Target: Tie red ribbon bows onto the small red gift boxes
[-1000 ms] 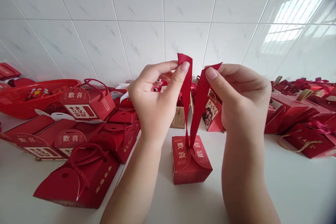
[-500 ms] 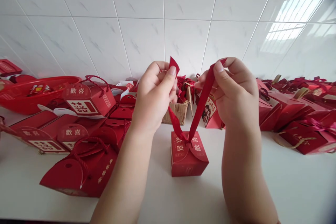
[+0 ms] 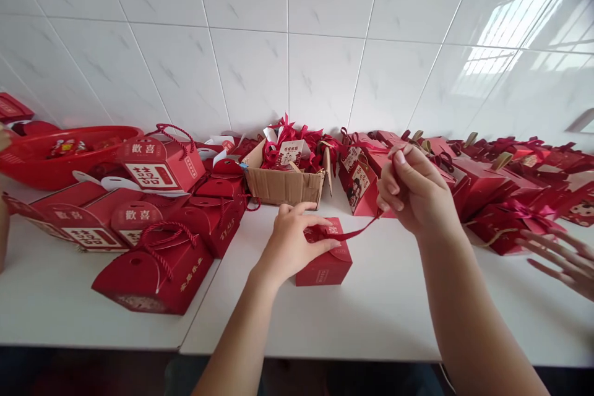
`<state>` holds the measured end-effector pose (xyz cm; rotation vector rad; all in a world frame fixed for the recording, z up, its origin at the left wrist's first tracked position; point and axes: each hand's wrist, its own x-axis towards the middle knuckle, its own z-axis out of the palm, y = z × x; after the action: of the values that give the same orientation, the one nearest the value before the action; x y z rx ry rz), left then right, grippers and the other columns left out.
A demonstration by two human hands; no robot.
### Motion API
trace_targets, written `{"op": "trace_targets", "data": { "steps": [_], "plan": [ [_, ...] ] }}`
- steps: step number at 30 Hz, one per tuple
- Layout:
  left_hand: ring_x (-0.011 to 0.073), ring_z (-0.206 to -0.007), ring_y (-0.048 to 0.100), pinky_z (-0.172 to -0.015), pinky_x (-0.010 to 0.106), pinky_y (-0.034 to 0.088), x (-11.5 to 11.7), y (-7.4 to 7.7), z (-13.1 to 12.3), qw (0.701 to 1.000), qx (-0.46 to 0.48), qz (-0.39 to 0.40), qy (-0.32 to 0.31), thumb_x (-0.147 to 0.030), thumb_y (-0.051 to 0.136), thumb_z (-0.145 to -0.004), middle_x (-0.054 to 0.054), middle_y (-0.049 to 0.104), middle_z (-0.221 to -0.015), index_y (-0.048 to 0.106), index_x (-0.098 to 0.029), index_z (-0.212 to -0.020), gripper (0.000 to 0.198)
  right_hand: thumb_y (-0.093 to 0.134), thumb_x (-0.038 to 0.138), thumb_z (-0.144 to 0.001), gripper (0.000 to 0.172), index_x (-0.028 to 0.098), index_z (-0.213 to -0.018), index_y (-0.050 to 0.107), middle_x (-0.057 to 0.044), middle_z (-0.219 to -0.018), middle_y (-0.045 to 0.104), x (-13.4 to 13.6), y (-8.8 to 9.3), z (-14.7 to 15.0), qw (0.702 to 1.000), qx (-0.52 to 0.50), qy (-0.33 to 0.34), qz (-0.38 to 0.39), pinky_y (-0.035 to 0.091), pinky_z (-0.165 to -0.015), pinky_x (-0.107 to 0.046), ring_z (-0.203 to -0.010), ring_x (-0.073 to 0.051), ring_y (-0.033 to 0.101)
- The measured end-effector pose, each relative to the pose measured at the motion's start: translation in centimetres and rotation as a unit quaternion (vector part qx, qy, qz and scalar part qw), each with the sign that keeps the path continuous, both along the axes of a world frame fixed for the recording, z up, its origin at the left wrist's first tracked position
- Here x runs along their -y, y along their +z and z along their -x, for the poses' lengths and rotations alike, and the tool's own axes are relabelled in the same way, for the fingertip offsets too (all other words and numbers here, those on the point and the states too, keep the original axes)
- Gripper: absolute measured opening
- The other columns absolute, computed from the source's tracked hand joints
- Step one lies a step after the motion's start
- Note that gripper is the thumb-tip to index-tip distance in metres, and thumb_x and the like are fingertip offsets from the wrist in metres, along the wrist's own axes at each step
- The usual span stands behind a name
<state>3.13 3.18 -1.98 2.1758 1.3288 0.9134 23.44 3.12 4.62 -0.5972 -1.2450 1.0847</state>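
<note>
A small red gift box (image 3: 325, 267) with gold characters stands on the white table (image 3: 385, 315) in front of me. My left hand (image 3: 293, 244) rests on its top, fingers pinched on one end of a red ribbon (image 3: 357, 233) at the lid. My right hand (image 3: 414, 192) is up and to the right of the box, its fingers closed on the ribbon's other end, which runs taut from the lid.
An open cardboard carton (image 3: 284, 184) of red ribbons and cards stands behind the box. Several red handled gift boxes (image 3: 153, 269) lie at left, a red basin (image 3: 55, 158) far left, more boxes (image 3: 505, 198) at right. Another person's fingers (image 3: 559, 260) reach in at right.
Both hands came down from holding the ribbon ends up. The left dropped onto the box lid; the right pulled its end out to the right. Another person's hand entered at right.
</note>
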Motion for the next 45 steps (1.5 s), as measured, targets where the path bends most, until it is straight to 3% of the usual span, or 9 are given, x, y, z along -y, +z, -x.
{"op": "trace_targets", "data": {
  "steps": [2, 6, 13, 20, 25, 32, 38, 42, 45],
  "plan": [
    [0.0288, -0.121, 0.037, -0.100, 0.046, 0.035, 0.0, -0.5, -0.2, 1.000, 0.004, 0.024, -0.013, -0.048, 0.071, -0.070, -0.001, 0.052, -0.132, 0.072, -0.035, -0.091, 0.025, 0.052, 0.029, -0.090, 0.012, 0.023, -0.081, 0.047, 0.007, -0.053, 0.041, 0.1, -1.1, -1.0, 1.000, -0.010, 0.006, 0.027, 0.032, -0.036, -0.017, -0.037, -0.005, 0.030],
    [0.0299, -0.121, 0.036, -0.100, 0.048, 0.034, 0.0, -0.6, -0.2, 0.999, 0.006, 0.040, -0.023, -0.049, 0.069, -0.071, 0.002, 0.057, -0.124, 0.071, -0.036, -0.097, 0.029, 0.052, 0.027, -0.090, 0.012, 0.021, -0.080, 0.049, 0.008, -0.050, 0.027, -0.4, -3.9, -3.2, 0.994, -0.023, 0.019, 0.108, 0.015, -0.035, -0.016, -0.039, -0.004, 0.016],
    [0.0296, -0.115, 0.039, -0.097, 0.049, 0.034, -0.1, -0.7, -0.3, 0.999, -0.013, 0.037, -0.020, -0.046, 0.067, -0.074, 0.001, 0.060, -0.115, 0.070, -0.035, -0.093, 0.022, 0.052, 0.030, -0.091, 0.014, 0.021, -0.080, 0.050, 0.009, -0.052, 0.021, -0.1, -7.3, -5.6, 0.968, 0.039, 0.084, 0.235, 0.011, -0.040, -0.018, -0.044, -0.004, 0.012],
    [0.0289, -0.116, 0.036, -0.100, 0.051, 0.029, -0.3, -1.0, -0.5, 0.999, -0.032, 0.041, -0.008, -0.051, 0.065, -0.074, -0.004, 0.057, -0.125, 0.070, -0.039, -0.094, 0.024, 0.051, 0.029, -0.091, 0.012, 0.021, -0.083, 0.052, 0.008, -0.053, 0.019, 0.3, -8.2, -6.8, 0.969, 0.008, 0.070, 0.235, 0.011, -0.039, -0.019, -0.044, -0.005, 0.010],
    [0.0279, -0.115, 0.037, -0.100, 0.051, 0.029, -0.4, -1.1, -0.4, 0.998, -0.044, 0.036, -0.012, -0.051, 0.064, -0.076, -0.007, 0.057, -0.126, 0.069, -0.041, -0.096, 0.023, 0.053, 0.028, -0.089, 0.012, 0.020, -0.080, 0.054, 0.008, -0.052, 0.015, -0.2, -8.4, -7.5, 0.974, -0.038, 0.008, 0.223, 0.011, -0.037, -0.018, -0.044, -0.005, 0.008],
    [0.0283, -0.114, 0.041, -0.098, 0.049, 0.033, -0.2, -1.1, -0.3, 0.999, -0.019, -0.002, -0.026, -0.049, 0.067, -0.074, -0.001, 0.058, -0.120, 0.068, -0.038, -0.099, 0.028, 0.053, 0.028, -0.089, 0.009, 0.023, -0.083, 0.057, 0.008, -0.052, 0.015, 0.0, -8.7, -8.0, 0.979, -0.052, -0.025, 0.194, 0.014, -0.036, -0.017, -0.045, -0.007, 0.007],
    [0.0176, -0.087, 0.056, -0.074, 0.027, 0.046, -1.1, -0.9, 2.2, 0.970, 0.159, -0.123, 0.136, -0.036, 0.071, -0.072, 0.002, 0.057, -0.093, 0.050, -0.026, -0.121, 0.055, 0.055, 0.030, -0.088, 0.013, 0.022, -0.077, 0.055, 0.007, -0.054, 0.016, 0.1, -8.8, -7.6, 0.974, -0.041, -0.038, 0.219, 0.013, -0.035, -0.018, -0.045, -0.007, 0.008],
    [0.0138, -0.073, 0.054, -0.072, 0.025, 0.045, -2.0, -1.3, 4.3, 0.964, 0.140, -0.157, 0.163, -0.026, 0.063, -0.078, -0.002, 0.051, -0.076, 0.057, -0.023, -0.109, 0.033, 0.057, 0.030, -0.087, 0.014, 0.022, -0.076, 0.055, 0.008, -0.053, 0.017, 0.0, -8.7, -7.5, 0.972, -0.035, -0.054, 0.227, 0.013, -0.034, -0.018, -0.044, -0.007, 0.009],
    [0.0143, -0.075, 0.054, -0.069, 0.025, 0.044, -2.3, -1.6, 4.9, 0.963, 0.127, -0.150, 0.182, -0.022, 0.063, -0.076, -0.002, 0.051, -0.077, 0.050, -0.024, -0.121, 0.047, 0.058, 0.029, -0.085, 0.011, 0.021, -0.079, 0.056, 0.008, -0.052, 0.019, -0.2, -8.9, -7.5, 0.970, -0.019, -0.071, 0.233, 0.015, -0.034, -0.016, -0.043, -0.005, 0.012]
  ]
}}
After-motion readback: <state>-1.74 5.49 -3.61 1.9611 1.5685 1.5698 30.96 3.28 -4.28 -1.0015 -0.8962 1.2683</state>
